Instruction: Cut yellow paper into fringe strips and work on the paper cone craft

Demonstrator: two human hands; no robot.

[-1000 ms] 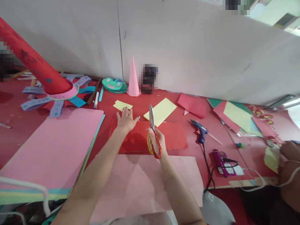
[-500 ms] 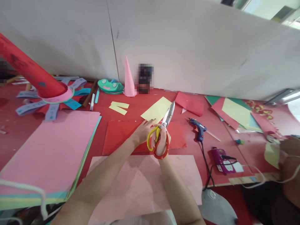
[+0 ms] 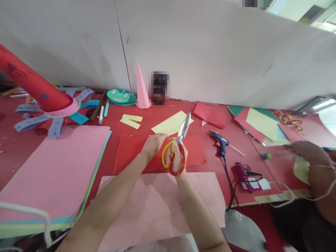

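Observation:
My right hand (image 3: 177,157) is wrapped round scissors (image 3: 180,139) with one yellow and one red handle. Their blades are together and point up and away, over a pale yellow paper sheet (image 3: 168,124). At the near edge of that sheet, my left hand (image 3: 154,143) has its fingers bent together on the paper; the fingertips are partly hidden. Under both hands lies a flat red board (image 3: 131,154). A large pink sheet (image 3: 160,203) is spread nearer to me, beneath my forearms.
To the left are a stack of coloured paper (image 3: 60,168) and a red tube (image 3: 34,80) with paper strips. A pink cone (image 3: 142,91) stands by the wall. Right of the board lie a glue gun (image 3: 222,141) and a purple power strip (image 3: 245,178). Another person's hand (image 3: 312,154) is far right.
The yellow sheet has turned slightly, and my left hand's fingers have drawn closer together. My right hand keeps the scissors. The other person's hand has come further into view.

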